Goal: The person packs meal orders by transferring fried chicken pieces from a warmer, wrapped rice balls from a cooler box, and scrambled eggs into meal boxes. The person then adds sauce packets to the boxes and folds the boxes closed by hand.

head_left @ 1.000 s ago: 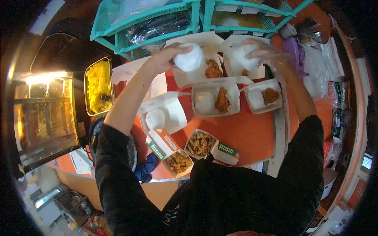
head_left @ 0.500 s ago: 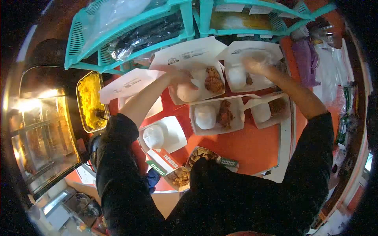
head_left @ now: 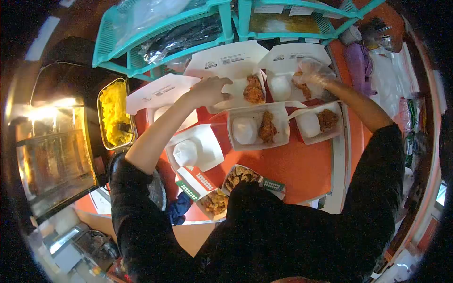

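In the upper middle of the frame, the left hand [head_left: 212, 92] is over an open white box [head_left: 226, 57], its grip apart with nothing visible in it; a fried piece [head_left: 254, 90] lies just beside its fingertips. Right of there, the right hand [head_left: 314, 73] reaches into another box [head_left: 293, 55], close against a second fried piece [head_left: 303, 87]; whether its grip is clamped on it, I cannot tell. A white mound [head_left: 281, 88] sits at that box's left. More filled boxes stand below on the orange-red tabletop [head_left: 302, 165].
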### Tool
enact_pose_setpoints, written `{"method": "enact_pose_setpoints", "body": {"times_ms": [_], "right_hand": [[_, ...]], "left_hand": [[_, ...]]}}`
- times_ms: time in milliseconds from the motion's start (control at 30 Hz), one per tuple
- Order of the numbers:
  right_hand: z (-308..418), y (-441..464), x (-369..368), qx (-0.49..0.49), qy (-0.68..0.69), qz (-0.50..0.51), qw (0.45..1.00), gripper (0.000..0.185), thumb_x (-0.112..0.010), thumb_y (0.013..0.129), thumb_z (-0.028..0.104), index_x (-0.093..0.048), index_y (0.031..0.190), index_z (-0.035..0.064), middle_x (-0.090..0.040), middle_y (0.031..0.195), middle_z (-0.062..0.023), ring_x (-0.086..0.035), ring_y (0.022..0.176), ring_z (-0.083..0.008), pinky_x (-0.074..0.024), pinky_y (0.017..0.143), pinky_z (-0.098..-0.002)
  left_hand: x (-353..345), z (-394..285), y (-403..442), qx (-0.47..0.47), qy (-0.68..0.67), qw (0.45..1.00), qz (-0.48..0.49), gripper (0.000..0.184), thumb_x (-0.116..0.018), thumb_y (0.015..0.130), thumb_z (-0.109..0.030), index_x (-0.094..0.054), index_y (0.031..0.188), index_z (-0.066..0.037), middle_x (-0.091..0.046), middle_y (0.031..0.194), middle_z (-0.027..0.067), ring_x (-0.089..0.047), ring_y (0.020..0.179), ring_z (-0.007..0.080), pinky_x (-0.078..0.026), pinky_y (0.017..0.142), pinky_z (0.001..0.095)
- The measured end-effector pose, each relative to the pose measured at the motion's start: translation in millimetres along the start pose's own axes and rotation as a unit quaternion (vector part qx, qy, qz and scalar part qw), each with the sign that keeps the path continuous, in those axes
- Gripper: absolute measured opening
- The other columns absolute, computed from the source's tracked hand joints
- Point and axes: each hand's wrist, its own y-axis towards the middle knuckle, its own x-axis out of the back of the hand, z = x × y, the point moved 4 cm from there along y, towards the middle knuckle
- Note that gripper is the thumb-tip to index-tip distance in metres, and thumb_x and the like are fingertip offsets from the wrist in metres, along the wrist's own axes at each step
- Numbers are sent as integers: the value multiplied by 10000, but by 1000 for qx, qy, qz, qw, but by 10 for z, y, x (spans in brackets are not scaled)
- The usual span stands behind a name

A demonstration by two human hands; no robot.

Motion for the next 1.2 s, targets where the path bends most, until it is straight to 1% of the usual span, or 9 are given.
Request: {"method": "enact_pose_setpoints", "body": {"times_ms": [200, 367, 467, 567, 700, 833, 933, 1000, 1200], "right_hand": [[-589, 249, -737, -106, -74, 65, 989, 357, -585, 649, 350, -603, 883, 80, -603, 797, -122, -574, 658, -229, -457, 579, -338], [-443, 44, -720, -54, -57, -5, 997, 362, -583, 654, 350, -602, 890, 76, -603, 806, -118, -575, 667, -226, -456, 584, -336], [-393, 77, -741, -13, -60, -33, 998, 365, -583, 657, 351, -601, 894, 74, -604, 812, -115, -575, 672, -225, -456, 587, -334], [-225, 233, -643, 37, -66, -56, 996, 367, -582, 660, 351, -600, 899, 73, -604, 817, -112, -576, 678, -223, -456, 590, -333], [-88, 475, -525, 67, -83, -58, 993, 371, -581, 664, 352, -599, 904, 70, -605, 825, -109, -577, 685, -220, -455, 594, -331], [-54, 347, -347, 60, -81, -66, 993, 375, -580, 668, 353, -599, 910, 67, -606, 832, -105, -577, 692, -218, -455, 598, -329], [71, 122, -179, 59, -58, -83, 993, 377, -579, 671, 353, -598, 914, 65, -606, 838, -102, -578, 697, -216, -455, 601, -327], [197, -114, -53, 71, -22, -92, 993, 379, -579, 672, 353, -597, 917, 64, -606, 842, -100, -578, 701, -215, -454, 603, -326], [1270, -1281, -44, 141, 126, -8, 982, 400, -547, 730, 349, -562, 955, 18, -592, 901, -101, -576, 781, -208, -460, 673, -332]], "left_hand": [[645, -754, -1447, -39, -219, 970, -100, 392, -561, 773, -176, -458, 1123, -31, -524, 1064, 111, -514, 955, 203, -408, 814, 313], [506, -935, -2899, 145, -413, 895, -86, 485, -575, 778, -210, -388, 1194, -46, -472, 1138, 71, -441, 1053, 186, -353, 885, 322], [329, -1005, -3784, 291, -407, 846, -184, 570, -588, 751, -368, -394, 1195, -69, -475, 1131, 59, -462, 1002, 179, -368, 856, 315], [220, -1129, -4648, 333, -322, 831, -308, 437, -589, 772, -179, -423, 1163, -75, -509, 1066, 50, -502, 914, 148, -405, 782, 291], [484, -1200, -5676, 482, -96, 760, -426, 368, -597, 767, -182, -474, 1091, -58, -543, 996, 87, -542, 808, 154, -432, 730, 294], [885, -548, -6799, 413, 43, 673, -612, 390, -602, 761, -200, -481, 1095, -39, -575, 941, 102, -577, 793, 160, -451, 656, 272], [1218, -25, -7217, 444, -76, 614, -647, 321, -535, 766, -105, -491, 1080, -51, -522, 915, 56, -502, 811, 150, -458, 675, 308], [1367, 473, -7490, 266, -291, 458, -797, 343, -528, 770, -184, -489, 1085, -54, -518, 934, 40, -492, 802, 151, -432, 607, 313], [1576, 1778, -8013, 191, -290, 410, -844, 443, -541, 773, -347, -464, 1115, -75, -502, 983, 60, -484, 859, 188, -409, 671, 361]]}}
